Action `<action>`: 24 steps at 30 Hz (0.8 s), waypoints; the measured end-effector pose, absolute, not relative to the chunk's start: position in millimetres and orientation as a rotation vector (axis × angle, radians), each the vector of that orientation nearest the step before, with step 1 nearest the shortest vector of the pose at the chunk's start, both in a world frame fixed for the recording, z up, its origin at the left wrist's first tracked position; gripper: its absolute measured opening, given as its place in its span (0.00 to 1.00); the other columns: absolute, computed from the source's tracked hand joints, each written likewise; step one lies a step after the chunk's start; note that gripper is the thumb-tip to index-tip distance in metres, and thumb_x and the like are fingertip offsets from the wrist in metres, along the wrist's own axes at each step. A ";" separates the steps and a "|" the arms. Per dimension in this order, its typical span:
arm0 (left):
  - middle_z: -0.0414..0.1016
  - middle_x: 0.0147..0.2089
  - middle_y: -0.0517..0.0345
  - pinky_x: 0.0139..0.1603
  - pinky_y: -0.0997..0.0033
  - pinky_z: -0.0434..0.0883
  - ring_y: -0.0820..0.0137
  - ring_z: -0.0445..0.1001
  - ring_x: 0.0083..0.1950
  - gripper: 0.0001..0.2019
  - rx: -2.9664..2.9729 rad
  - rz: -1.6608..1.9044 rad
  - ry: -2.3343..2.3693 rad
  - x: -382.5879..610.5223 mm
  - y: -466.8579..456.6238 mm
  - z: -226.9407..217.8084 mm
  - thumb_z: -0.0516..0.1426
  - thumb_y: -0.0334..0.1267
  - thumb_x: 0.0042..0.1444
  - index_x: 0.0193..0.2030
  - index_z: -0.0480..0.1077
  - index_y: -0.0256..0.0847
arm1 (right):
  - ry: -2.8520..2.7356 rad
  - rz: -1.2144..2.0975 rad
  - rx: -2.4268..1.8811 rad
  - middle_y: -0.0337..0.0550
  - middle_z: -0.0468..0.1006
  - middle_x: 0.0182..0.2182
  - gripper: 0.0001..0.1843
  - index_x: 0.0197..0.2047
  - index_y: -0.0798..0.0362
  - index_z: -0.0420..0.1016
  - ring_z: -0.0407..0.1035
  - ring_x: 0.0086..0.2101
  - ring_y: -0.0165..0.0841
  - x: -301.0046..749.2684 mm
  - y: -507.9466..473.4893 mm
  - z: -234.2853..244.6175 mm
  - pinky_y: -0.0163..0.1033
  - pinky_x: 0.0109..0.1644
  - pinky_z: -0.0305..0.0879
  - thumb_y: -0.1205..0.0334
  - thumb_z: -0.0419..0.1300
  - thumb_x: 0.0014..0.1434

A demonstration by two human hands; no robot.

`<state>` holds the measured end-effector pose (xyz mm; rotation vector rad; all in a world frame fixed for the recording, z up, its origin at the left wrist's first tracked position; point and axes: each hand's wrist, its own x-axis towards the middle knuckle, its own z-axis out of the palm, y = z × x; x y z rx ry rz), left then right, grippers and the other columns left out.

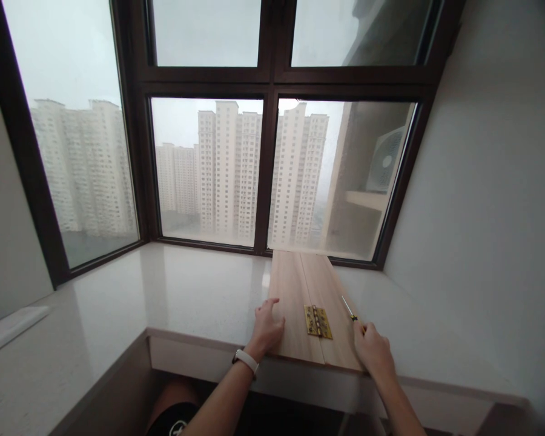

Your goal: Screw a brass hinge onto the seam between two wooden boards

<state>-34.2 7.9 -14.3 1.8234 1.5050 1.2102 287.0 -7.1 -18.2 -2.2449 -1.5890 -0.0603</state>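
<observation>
Two pale wooden boards (288,290) lie side by side on the white sill, their long edges meeting at a seam. A brass hinge (318,321) sits opened flat across that seam, toward the near end. My left hand (267,327) rests at the left board's outer edge, fingers apart, with a white band on the wrist. In my right hand (373,349) is a screwdriver (352,313) with a yellow and black handle. Its metal shaft points up and left over the right board, apart from the hinge. Whether screws sit in the hinge holes is too small to tell.
The white stone sill (200,297) has a front edge just below the boards and extends round to the left. Dark-framed windows (266,169) stand behind it, touching close to the boards' far end. A white strip (13,327) lies at far left. A white wall (485,200) rises at right.
</observation>
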 end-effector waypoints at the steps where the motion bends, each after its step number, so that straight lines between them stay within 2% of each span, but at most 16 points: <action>1: 0.71 0.62 0.46 0.68 0.59 0.54 0.56 0.64 0.65 0.26 1.837 1.211 1.499 -29.1 8.1 -14.7 0.58 0.33 0.53 0.61 0.66 0.39 | -1.591 -0.066 -2.242 0.61 0.82 0.40 0.29 0.47 0.58 0.74 0.75 0.46 0.50 294.0 -6.3 -20.1 0.47 0.53 0.62 0.49 0.37 0.71; 10: 0.69 0.61 0.47 0.64 0.62 0.57 0.56 0.63 0.60 0.25 1.884 1.169 1.500 30.1 8.9 -17.8 0.57 0.34 0.53 0.60 0.67 0.41 | -1.492 -0.062 -2.278 0.59 0.81 0.38 0.31 0.49 0.55 0.73 0.75 0.43 0.50 365.8 0.5 -28.0 0.45 0.45 0.64 0.44 0.37 0.69; 18: 0.66 0.60 0.45 0.65 0.60 0.54 0.53 0.61 0.61 0.25 1.901 1.084 1.462 69.4 3.4 -14.7 0.58 0.35 0.53 0.60 0.67 0.41 | -1.444 0.029 -2.264 0.61 0.81 0.40 0.32 0.48 0.55 0.73 0.75 0.45 0.49 413.4 -0.7 -25.0 0.43 0.44 0.64 0.42 0.37 0.68; 24: 0.67 0.61 0.45 0.65 0.61 0.56 0.54 0.61 0.62 0.28 1.877 1.047 1.305 104.5 5.4 -13.1 0.58 0.34 0.51 0.61 0.66 0.41 | -1.404 0.033 -2.281 0.62 0.81 0.40 0.30 0.47 0.55 0.73 0.75 0.44 0.49 468.6 -1.1 -26.8 0.44 0.44 0.64 0.42 0.39 0.67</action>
